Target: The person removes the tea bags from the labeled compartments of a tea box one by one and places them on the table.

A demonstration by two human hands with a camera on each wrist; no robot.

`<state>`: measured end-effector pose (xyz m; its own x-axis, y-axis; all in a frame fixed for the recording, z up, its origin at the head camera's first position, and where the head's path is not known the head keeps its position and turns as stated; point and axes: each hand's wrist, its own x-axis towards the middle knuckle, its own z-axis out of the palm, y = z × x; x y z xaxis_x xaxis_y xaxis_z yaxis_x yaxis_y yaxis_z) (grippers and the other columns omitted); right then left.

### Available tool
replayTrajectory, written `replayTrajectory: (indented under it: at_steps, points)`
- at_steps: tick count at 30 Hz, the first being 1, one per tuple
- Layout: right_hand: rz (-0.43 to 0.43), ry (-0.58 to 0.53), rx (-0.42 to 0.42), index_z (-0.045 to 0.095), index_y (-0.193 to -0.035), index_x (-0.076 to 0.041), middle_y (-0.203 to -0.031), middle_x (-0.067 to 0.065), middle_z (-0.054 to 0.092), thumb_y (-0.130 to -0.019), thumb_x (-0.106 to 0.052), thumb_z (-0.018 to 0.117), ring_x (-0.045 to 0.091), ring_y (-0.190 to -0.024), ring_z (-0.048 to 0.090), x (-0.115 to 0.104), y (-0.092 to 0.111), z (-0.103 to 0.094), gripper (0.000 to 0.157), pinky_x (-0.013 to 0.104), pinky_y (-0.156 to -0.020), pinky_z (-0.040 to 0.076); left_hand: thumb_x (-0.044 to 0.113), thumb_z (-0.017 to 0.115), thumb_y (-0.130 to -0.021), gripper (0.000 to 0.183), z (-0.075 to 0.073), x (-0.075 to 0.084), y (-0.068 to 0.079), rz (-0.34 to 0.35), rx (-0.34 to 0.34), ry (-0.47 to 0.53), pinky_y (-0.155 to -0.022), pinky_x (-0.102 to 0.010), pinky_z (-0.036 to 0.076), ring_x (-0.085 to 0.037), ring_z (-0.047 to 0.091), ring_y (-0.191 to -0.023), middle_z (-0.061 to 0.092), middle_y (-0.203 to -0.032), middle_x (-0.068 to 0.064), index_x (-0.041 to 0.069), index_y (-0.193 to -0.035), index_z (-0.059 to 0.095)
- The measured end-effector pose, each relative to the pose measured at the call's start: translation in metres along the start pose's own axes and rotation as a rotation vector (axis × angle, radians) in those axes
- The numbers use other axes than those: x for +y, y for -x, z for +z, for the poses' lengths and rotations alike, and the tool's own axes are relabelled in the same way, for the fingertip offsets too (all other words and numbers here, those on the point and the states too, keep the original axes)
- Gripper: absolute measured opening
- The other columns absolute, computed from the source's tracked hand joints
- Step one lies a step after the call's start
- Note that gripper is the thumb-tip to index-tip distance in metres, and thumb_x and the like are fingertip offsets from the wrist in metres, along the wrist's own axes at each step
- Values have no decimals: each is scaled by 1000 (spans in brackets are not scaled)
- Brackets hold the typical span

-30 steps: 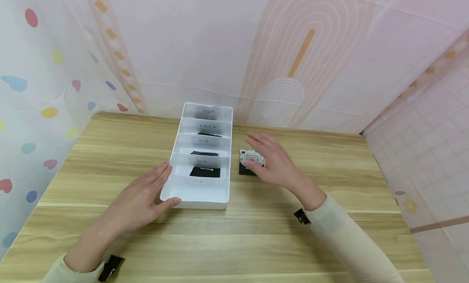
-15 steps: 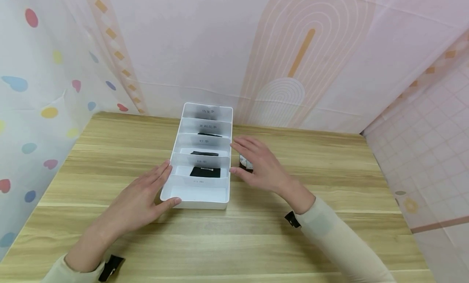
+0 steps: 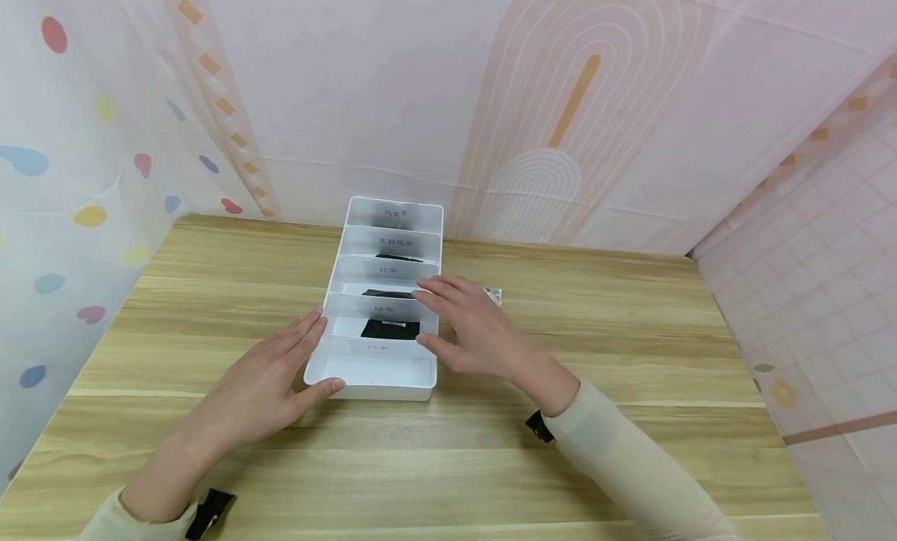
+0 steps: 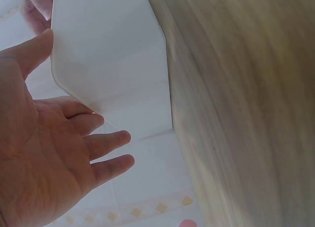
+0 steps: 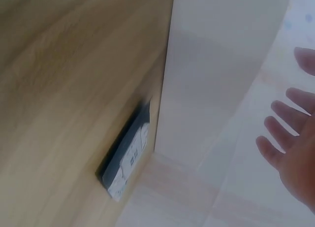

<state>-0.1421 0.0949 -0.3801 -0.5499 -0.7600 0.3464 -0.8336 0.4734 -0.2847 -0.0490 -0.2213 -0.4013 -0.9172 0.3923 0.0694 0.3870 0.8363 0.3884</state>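
Observation:
A white divided box (image 3: 371, 391) with labelled compartments stands on the table. My left hand (image 3: 262, 393) rests against its left side and front corner with fingers extended; the left wrist view shows the thumb touching the rim. Over the box's right rim hovers my right hand (image 3: 476, 335), fingers spread and holding nothing. Black flat packets lie in the compartments, one plainly visible in the second from the front (image 3: 388, 330). Another black packet with a patterned white label (image 5: 129, 155) lies on the table right of the box, mostly hidden behind my right hand in the head view.
The wooden table (image 3: 617, 331) extends on both sides of the box. A patterned curtain (image 3: 301, 97) hangs close behind the box's far end, with more fabric along the left and right.
My right hand has moved left from above the labelled packet to the box's right rim. The packet stays on the table. My left hand has kept its place.

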Motion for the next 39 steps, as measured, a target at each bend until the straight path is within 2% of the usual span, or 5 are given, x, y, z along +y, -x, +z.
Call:
replayTrajectory:
  at_steps: [5, 12, 20, 29, 39]
  points:
    - [37, -28, -50, 59, -146, 0, -151, 17, 57, -100, -30, 71, 34, -140, 51, -7, -2, 5, 56, 47, -121, 37, 56, 66, -100, 91, -1, 1, 1, 2, 4, 3, -117, -63, 34, -44, 36, -150, 30, -168, -22, -6, -159, 35]
    - [27, -12, -49, 60, -145, -1, -146, 14, 61, -100, -30, 72, 31, -136, 55, -12, -5, 12, 55, 42, -119, 39, 55, 66, -100, 91, -1, 1, -1, 9, 15, 3, -116, -63, 35, -44, 37, -150, 30, -168, -22, -7, -159, 35]
    - [65, -89, -106, 65, -139, -2, -141, 11, 65, -101, -26, 72, 27, -133, 58, -18, -11, 19, 46, 40, -116, 44, 56, 67, -99, 92, -2, 1, -1, 2, 9, -1, -116, -64, 36, -45, 38, -149, 31, -167, -23, -7, -159, 36]
    - [34, -78, -102, 71, -128, -2, -130, 11, 70, -99, -22, 74, 26, -127, 63, -18, -17, 32, 35, 35, -113, 46, 54, 68, -99, 91, -1, 1, -1, 10, 15, 1, -116, -64, 36, -45, 39, -148, 32, -167, -23, -7, -159, 36]
    - [69, -82, -145, 74, -125, -3, -125, 9, 72, -101, -20, 72, 24, -124, 64, -19, -21, 37, 30, 34, -114, 45, 54, 68, -99, 91, -1, 0, -1, 13, 16, 4, -116, -64, 36, -46, 38, -148, 32, -167, -23, -7, -159, 36]
